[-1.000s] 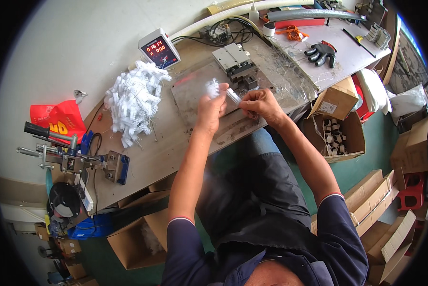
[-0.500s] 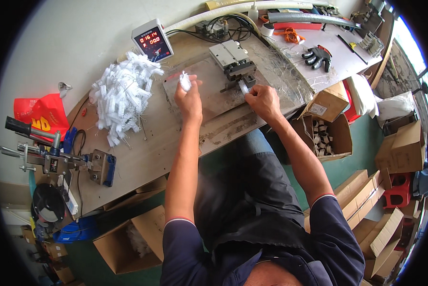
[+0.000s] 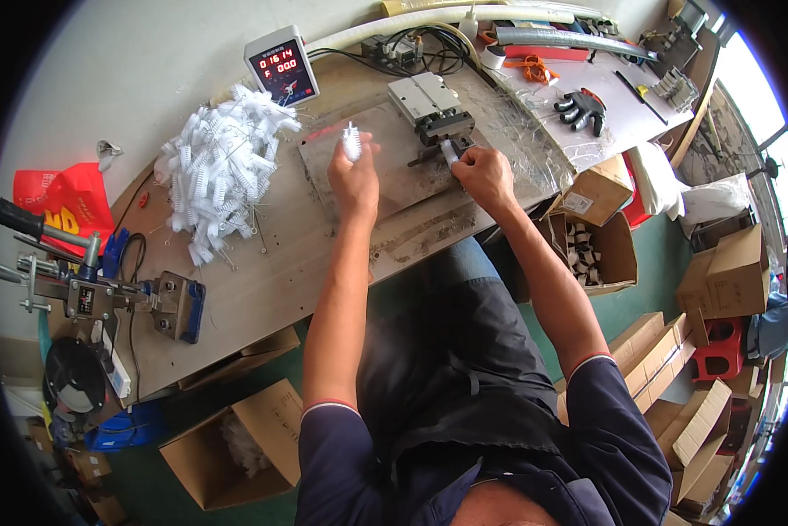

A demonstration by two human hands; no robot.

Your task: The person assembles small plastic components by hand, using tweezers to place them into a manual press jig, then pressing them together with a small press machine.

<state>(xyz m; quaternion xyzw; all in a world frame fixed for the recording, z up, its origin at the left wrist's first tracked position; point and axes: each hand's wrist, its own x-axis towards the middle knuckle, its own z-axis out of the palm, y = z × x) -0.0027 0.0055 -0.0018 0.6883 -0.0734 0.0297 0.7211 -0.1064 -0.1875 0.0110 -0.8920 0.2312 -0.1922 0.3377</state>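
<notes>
My left hand (image 3: 356, 180) is raised over the metal plate (image 3: 317, 162), closed on a small white bristle brush (image 3: 352, 143) that sticks up between thumb and fingers. To its right, my right hand (image 3: 486, 175) pinches the near end of a second white brush (image 3: 448, 152). The far end of that brush lies at the dark jaws of a small metal clamping fixture (image 3: 424, 103); whether it is gripped there I cannot tell. Left of my hands is a large heap of similar white brushes (image 3: 223, 167) with thin wire ends.
A counter with red digits (image 3: 281, 66) stands behind the heap. A lever press (image 3: 87, 294) sits at the table's left end, beside a red bag (image 3: 65, 202). A black-and-grey glove (image 3: 581, 110) lies at right. Open cardboard boxes (image 3: 635, 263) stand on the floor.
My left hand has shifted slightly right with its brush, which now points more upright. My right hand stays at the fixture, still pinching. The whole view has moved a little.
</notes>
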